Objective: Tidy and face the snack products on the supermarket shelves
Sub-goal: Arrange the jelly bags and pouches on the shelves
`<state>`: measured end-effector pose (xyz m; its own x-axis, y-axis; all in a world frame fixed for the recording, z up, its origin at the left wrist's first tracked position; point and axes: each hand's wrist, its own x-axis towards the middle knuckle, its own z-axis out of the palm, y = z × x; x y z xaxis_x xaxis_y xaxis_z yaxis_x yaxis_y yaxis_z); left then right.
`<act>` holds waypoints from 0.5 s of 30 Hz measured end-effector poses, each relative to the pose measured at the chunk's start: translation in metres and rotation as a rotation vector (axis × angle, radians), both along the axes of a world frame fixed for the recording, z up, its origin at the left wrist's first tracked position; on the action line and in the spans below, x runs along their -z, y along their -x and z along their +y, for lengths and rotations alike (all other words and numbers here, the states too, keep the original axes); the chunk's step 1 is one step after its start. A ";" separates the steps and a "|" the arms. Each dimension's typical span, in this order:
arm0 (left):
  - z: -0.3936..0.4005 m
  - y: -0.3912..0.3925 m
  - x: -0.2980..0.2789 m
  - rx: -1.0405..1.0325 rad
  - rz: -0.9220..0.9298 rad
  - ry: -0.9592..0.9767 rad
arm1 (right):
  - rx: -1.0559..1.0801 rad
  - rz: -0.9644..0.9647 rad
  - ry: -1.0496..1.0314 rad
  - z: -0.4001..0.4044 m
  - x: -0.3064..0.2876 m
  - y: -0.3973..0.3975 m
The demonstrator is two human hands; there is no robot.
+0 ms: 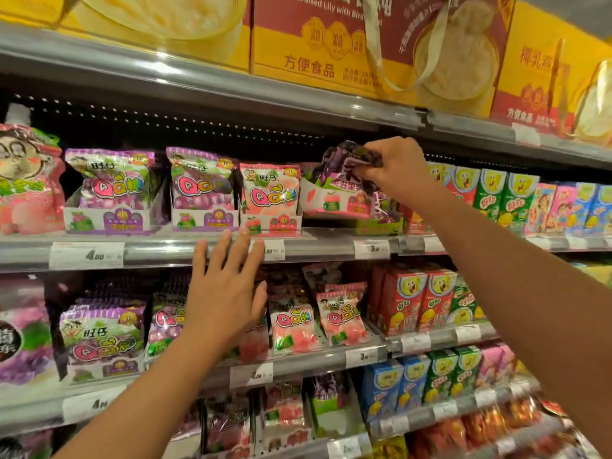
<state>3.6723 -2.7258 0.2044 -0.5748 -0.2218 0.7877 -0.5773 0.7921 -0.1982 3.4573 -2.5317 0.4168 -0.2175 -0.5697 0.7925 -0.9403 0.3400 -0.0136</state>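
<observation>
Here, in the head view, the right hand (395, 167) pinches the top of a dark purple snack bag (347, 164), tilted above its display tray on the upper candy shelf (165, 250). The left hand (225, 293), fingers spread and holding nothing, reaches toward that shelf's front edge below a pink gummy bag (270, 190).

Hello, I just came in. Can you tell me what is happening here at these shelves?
A person is tidying candy bags on supermarket shelves. The right hand pinches the top of a dark purple bag, held tilted above its display tray on the upper candy shelf. The left hand is open, fingers spread, its fingertips in front of that shelf's price rail. Beside it, the pink candy bag and the purple ones stand upright, facing out.
</observation>
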 end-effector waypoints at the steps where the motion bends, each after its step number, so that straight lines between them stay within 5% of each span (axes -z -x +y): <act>1: 0.000 0.000 0.000 -0.002 0.002 0.004 | -0.008 0.017 0.017 0.007 -0.001 -0.003; 15: 0.012 -0.003 -0.007 -0.027 0.005 -0.052 | -0.180 -0.053 0.239 0.076 0.023 -0.004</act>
